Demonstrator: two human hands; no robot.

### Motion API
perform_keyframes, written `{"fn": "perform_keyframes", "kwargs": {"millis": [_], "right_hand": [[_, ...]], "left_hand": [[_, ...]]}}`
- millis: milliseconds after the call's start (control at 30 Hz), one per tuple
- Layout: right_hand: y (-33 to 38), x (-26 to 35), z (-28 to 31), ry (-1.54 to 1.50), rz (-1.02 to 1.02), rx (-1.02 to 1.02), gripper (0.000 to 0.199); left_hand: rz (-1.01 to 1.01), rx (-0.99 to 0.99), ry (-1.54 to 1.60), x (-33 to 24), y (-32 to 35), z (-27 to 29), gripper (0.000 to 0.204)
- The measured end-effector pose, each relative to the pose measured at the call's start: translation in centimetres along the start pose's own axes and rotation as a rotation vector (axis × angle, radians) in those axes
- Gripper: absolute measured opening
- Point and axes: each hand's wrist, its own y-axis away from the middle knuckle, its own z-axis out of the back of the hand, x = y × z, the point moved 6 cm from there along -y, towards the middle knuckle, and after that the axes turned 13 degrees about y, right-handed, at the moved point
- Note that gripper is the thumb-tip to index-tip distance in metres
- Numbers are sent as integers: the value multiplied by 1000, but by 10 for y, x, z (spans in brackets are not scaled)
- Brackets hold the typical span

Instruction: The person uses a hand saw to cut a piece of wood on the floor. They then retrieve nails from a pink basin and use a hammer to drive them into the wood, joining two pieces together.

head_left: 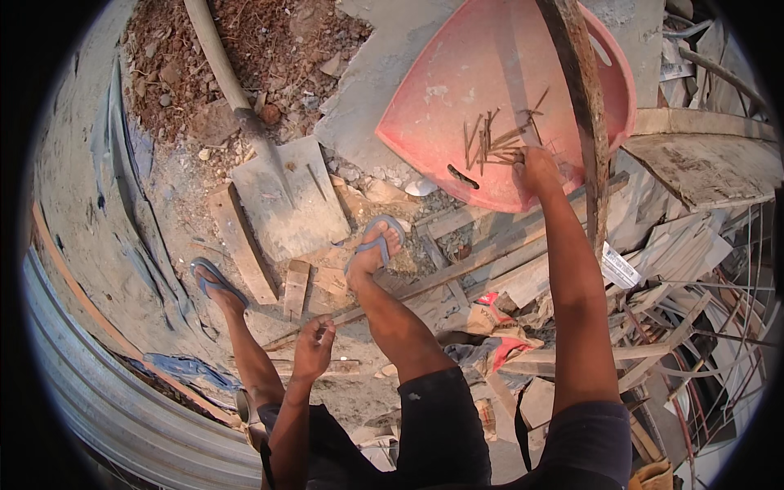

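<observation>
Touching rusty nails (488,145) in a pink tray (433,106), right hand (537,170) with fingers bent close together, whether some nail is gripped I cannot tell, left hand (313,349) half open, seemingly empty

Pink pan (441,90) cut off by top edge, shovel handle (214,57) left of pan likewise, nails (483,140) in pan partly hidden by right hand (539,169), its grip unclear

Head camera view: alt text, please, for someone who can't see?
A person's right hand reaches to thin brown nails in a pink tray. The left hand hangs loosely curled; a shovel lies partly over dirt.
</observation>
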Motion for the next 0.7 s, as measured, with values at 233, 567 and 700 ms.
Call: {"fn": "perform_keyframes", "kwargs": {"millis": [233,567,700], "right_hand": [[-7,-10,-2,-126,32,91,29],[5,0,28,-103,-99,-168,27],[6,3,20,-15,-112,-135,31]], "left_hand": [[51,4,57,12,1,2,29],[9,11,29,-1,1,2,26],[-27,-8,35,-9,2,1,25]]}}
